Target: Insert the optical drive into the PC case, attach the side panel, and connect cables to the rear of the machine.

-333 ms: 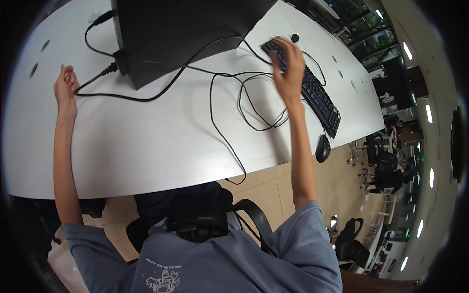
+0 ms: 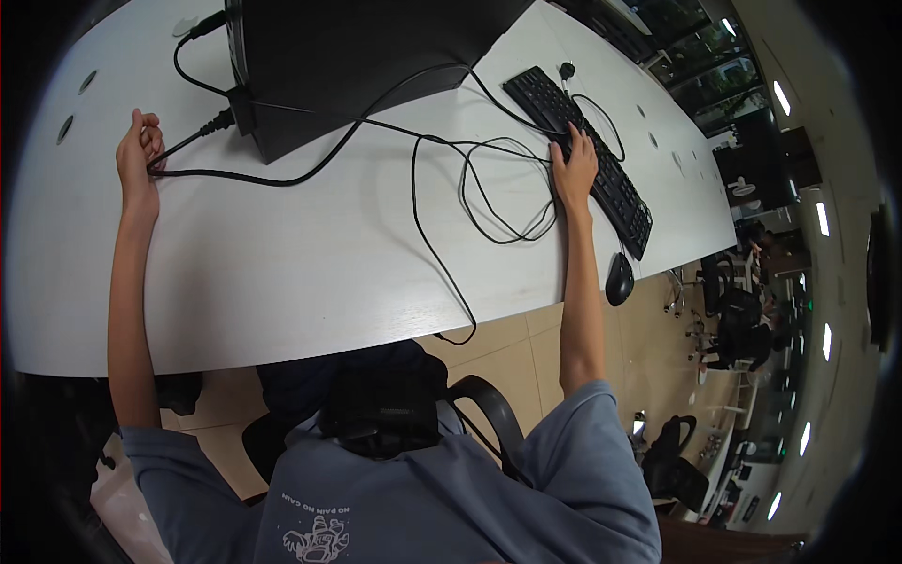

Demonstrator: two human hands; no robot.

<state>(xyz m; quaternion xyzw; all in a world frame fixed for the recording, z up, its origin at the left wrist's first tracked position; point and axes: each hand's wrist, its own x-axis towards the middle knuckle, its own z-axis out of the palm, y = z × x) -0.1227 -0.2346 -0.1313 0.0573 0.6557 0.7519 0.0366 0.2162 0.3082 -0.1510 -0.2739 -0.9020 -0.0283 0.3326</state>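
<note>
On the left of the white desk, my left hand (image 2: 141,155) is closed at the bend of a thick black power cable (image 2: 235,175), its fingers curled. That cable leads to a plug at the side of a large black boxy device (image 2: 357,56). My right hand (image 2: 575,169) lies with fingers stretched out over the near edge of a black keyboard (image 2: 615,193), beside a thin black cable (image 2: 489,226) looped on the desk. It grips nothing that I can see. Just beyond the keyboard's near right end sits a black mouse (image 2: 619,279).
The white desk (image 2: 282,282) has a curved front edge, with a thin cable end hanging over it. A small black round piece (image 2: 567,70) lies beyond the keyboard. Below are a black chair armrest (image 2: 489,409) and a tiled floor; people sit far off at right.
My right hand has come down and nearer, from above the keyboard's far end onto its near edge. My left hand has shifted slightly right and away, staying at the cable.
</note>
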